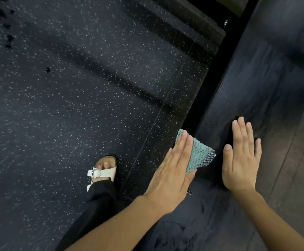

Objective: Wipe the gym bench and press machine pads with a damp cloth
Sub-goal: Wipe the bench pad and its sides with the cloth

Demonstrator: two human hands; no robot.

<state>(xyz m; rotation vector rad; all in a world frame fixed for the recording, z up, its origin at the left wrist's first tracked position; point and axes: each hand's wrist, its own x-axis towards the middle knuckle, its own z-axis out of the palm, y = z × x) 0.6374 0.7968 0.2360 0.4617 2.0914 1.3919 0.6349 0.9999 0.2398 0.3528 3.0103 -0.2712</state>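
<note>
Teal cloth (196, 153), soft and limp, sits on the bench pad (267, 78) at its near left edge, pressed under my flat left hand (171, 176), right hand (241, 160) flat and empty on top; press mid-cloth, corners will probably flop.

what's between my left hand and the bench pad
The green cloth, pressed under the left hand against the edge of the bench pad; head view.
</note>
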